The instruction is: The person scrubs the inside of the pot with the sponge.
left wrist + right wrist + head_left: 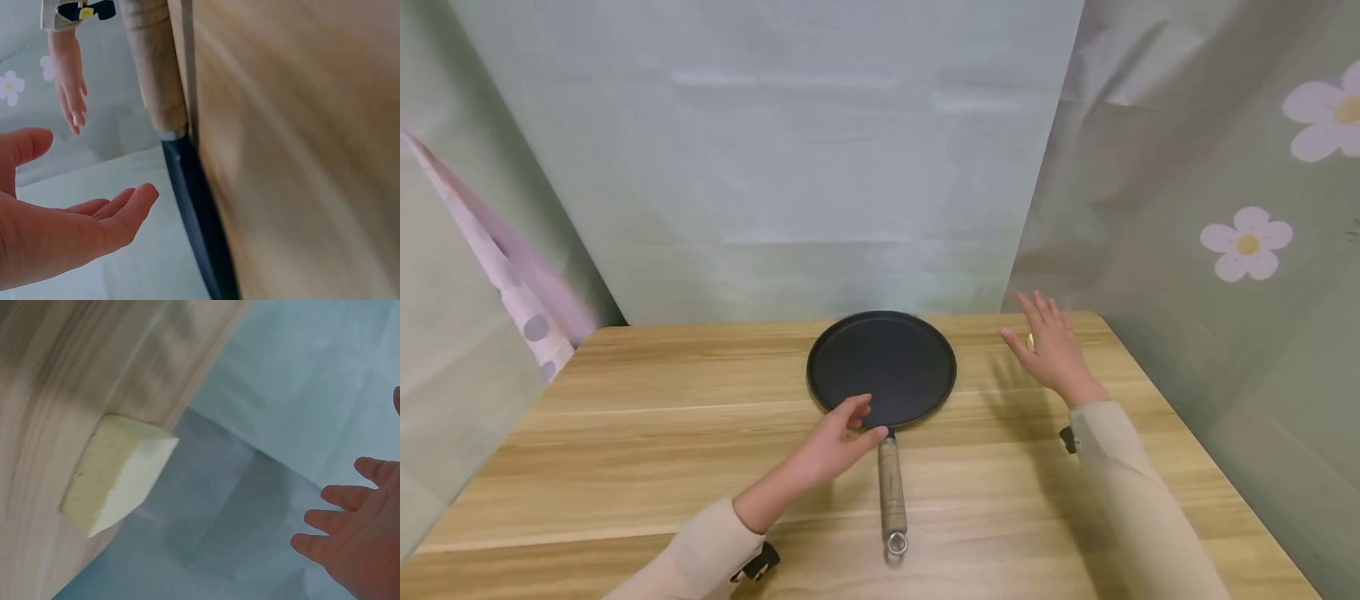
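A round black crepe pan [883,367] lies on the wooden table, its wooden handle [892,492] pointing toward me and ending in a metal ring. Over the join of pan and handle hovers my left hand [829,446], thumb and fingers spread apart and holding nothing. In the left wrist view that hand [81,231] is beside the handle [156,69] with a gap between. My right hand [1051,354] is raised above the table's far right, fingers extended. A pale yellow, sponge-like block [112,475] sits on the table there, mostly hidden behind this hand in the head view.
The wooden table [647,433] ends at a pale green cloth backdrop [820,183]. On the right hangs a cloth with white flowers [1247,244]. A spotted pink-and-white fabric strip [527,308] shows through a gap at the left.
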The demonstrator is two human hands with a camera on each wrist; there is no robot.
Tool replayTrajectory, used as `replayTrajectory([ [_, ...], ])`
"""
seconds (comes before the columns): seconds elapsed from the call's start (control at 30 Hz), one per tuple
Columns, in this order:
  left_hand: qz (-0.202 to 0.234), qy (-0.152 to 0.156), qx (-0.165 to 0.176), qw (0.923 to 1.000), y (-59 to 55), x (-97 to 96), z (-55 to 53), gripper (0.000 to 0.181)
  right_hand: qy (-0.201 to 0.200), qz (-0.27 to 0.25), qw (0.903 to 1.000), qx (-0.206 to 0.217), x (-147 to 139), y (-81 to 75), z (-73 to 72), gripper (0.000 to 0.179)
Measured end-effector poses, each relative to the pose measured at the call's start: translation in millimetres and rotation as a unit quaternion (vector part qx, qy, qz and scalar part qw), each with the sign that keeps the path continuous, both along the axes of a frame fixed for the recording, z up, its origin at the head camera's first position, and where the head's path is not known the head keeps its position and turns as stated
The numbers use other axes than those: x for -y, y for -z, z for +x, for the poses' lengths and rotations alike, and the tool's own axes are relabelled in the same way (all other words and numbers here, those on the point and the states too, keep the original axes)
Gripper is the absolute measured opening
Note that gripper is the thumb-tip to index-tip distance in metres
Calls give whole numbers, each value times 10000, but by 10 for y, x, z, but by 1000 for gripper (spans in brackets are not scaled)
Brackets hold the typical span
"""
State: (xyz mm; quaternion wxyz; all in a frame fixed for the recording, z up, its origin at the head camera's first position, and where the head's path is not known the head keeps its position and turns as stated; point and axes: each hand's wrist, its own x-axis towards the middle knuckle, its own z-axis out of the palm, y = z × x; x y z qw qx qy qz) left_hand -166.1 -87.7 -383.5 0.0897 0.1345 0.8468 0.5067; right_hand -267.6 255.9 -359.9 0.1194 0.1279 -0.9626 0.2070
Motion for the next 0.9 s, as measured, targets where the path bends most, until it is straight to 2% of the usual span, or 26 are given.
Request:
replayTrajectory([
  [0.23, 627, -79, 555, 9965, 107, -28, 52, 59, 111, -116, 9992, 355, -128, 48, -29, 76],
  [0.4, 926, -87, 1008, 9906, 116, -82, 119, 57, 257, -236, 9977, 574, -238, 127, -58, 77],
  [0.67, 1356, -429, 1372, 9803, 166, -141, 205, 55, 297, -358, 9971, 604, -372, 227, -92, 76],
  [0.9, 1604, -513, 1624, 9722, 230, -170, 277, 54, 227, -310, 9966, 728, -471, 288, -125, 76],
])
